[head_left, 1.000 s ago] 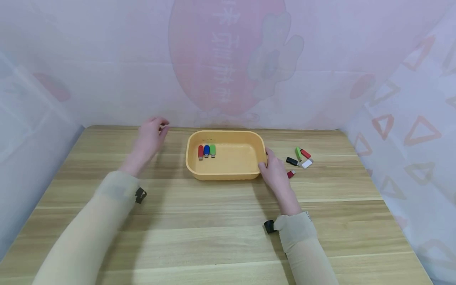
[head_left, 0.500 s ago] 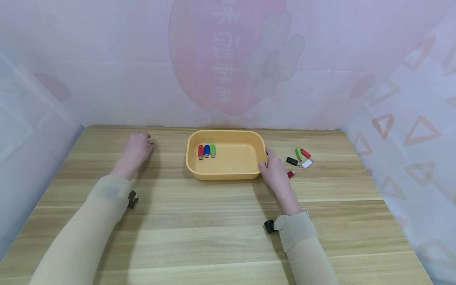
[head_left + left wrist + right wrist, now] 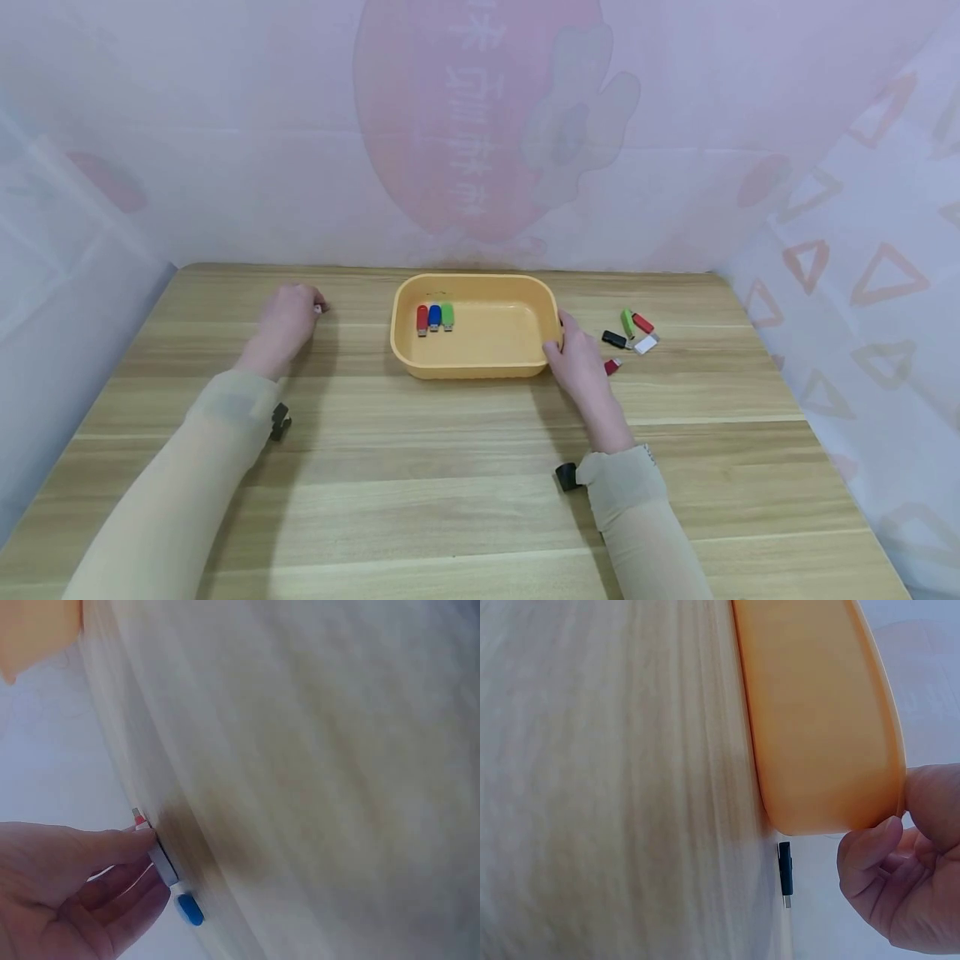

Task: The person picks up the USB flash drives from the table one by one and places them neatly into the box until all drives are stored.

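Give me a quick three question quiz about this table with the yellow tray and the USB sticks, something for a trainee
1. How many USB sticks lie in the yellow tray?
2. True or false: the right hand holds the tray's right end.
3. The left hand touches: A) the tray, B) small sticks on the table, C) nothing.

Key:
1. Three: red stick, blue stick, green stick.
2. True.
3. B; the left wrist view shows a white piece under its fingertips.

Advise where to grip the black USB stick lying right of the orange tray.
Pinch the black USB stick across its long sides, from above. It lies flat on the table, apart from its neighbours; the right hand, on the tray, is closest.
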